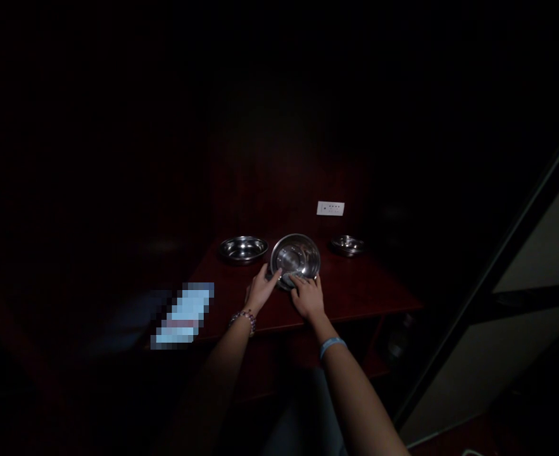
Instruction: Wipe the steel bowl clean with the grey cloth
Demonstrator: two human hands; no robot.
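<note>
Left hand (pixel 261 288) and right hand (pixel 309 296), fingers curled on tilted steel bowl (pixel 295 256), above reddish bench (pixel 355 288)

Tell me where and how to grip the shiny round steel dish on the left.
I'd take the shiny round steel dish by its near rim, coming from the front, thumb inside and fingers outside: it sits open side up, and that rim looks unobstructed.

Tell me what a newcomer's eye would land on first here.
Probably the shiny metal bowl, tilted up between the left hand and right hand at the center. Next, the bright pixelated patch left of the hands, then the white socket panel on the dark wall behind.
</note>
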